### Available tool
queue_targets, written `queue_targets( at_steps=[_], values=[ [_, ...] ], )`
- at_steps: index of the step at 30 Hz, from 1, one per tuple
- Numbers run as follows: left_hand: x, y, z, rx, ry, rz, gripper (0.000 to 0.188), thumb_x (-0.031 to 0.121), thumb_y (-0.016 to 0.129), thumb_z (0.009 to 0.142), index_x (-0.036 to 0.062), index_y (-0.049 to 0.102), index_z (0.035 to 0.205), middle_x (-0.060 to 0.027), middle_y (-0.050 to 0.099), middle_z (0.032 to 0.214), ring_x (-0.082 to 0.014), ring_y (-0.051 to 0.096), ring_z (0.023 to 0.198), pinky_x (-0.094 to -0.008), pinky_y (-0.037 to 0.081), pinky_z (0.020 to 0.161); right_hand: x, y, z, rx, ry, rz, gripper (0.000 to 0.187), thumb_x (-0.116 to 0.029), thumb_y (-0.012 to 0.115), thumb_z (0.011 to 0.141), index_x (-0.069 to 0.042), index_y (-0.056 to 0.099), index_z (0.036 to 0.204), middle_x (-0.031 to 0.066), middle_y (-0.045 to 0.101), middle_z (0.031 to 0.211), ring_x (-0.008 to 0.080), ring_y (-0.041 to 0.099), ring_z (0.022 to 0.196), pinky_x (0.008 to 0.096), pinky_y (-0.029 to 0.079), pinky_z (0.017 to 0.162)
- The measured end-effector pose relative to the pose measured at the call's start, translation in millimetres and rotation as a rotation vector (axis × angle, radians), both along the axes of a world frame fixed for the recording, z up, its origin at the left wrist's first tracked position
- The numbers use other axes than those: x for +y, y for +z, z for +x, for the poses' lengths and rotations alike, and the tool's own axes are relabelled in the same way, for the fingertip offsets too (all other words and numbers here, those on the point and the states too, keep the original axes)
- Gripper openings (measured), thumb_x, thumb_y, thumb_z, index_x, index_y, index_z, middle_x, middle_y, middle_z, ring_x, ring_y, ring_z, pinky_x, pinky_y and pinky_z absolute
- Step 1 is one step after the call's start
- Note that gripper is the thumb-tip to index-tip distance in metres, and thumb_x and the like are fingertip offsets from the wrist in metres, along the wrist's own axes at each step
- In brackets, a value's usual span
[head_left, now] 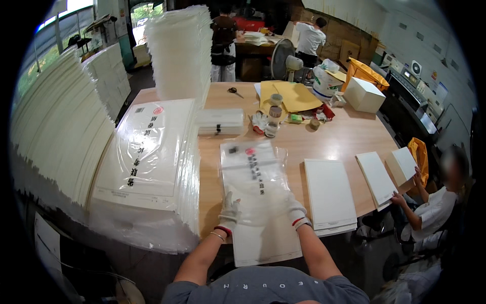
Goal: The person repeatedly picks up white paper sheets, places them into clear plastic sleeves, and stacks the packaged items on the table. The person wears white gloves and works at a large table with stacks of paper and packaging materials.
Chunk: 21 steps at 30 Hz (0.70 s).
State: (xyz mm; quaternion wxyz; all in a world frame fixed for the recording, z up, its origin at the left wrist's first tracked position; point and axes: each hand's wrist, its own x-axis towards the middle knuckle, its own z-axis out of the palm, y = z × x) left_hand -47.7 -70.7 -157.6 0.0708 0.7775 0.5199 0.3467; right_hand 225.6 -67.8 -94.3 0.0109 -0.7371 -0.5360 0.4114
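A clear plastic bag (246, 175) with dark printing and a red mark lies in front of me, near the table's front edge. From its near end a stack of white paper (266, 243) sticks out toward my body, past the table edge. My left hand (229, 213), in a white glove with a red cuff, is closed on the bag's left side. My right hand (295, 209), gloved alike and partly blurred, grips the bag's right side. The film hides part of the fingertips. To the right lies another stack of white paper (330, 195).
A tall pile of printed plastic bags (147, 152) stands at left, with a higher pile (178, 50) behind. Further back are scissors (235, 92), jars (274, 114), yellow envelopes (298, 96) and a white bucket (325, 81). A co-worker at right handles paper stacks (377, 177).
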Motion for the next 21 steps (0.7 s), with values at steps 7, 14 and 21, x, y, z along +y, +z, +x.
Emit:
queue_targets(
  at_steps=[7,14,21],
  values=[
    [-44,9,-14,-0.505,0.113,-0.328,0.025,0.002,0.053,0.076,0.0007,0.046,0.099,-0.0165,0.05,0.087,-0.0331,0.052,0.08,-0.0394,0.043,0.072,-71,-8,1,-0.15,0.312,0.421,0.041,-0.021,0.043,0.086,-0.009,0.042,0.125,0.0175,0.048,0.119,0.0308,0.051,0.104,0.0536,0.038,0.084],
    [-189,60,-34,-0.262,-0.062,-0.615,0.014,0.014,0.054,0.082,0.0026,0.046,0.084,-0.017,0.05,0.086,-0.0319,0.053,0.082,-0.0408,0.041,0.067,-212,37,-3,-0.101,0.402,0.233,0.04,-0.018,0.046,0.083,-0.008,0.045,0.121,0.0191,0.052,0.112,0.0337,0.055,0.095,0.0509,0.043,0.077],
    [-205,61,-28,-0.234,0.008,-0.68,0.011,0.011,0.053,0.08,0.0012,0.053,0.085,-0.012,0.055,0.072,-0.0278,0.057,0.065,-0.035,0.045,0.059,-241,21,-1,0.08,0.228,0.48,0.044,-0.016,0.053,0.079,-0.008,0.046,0.121,0.0215,0.059,0.091,0.0371,0.059,0.083,0.0442,0.047,0.071]
  ],
)
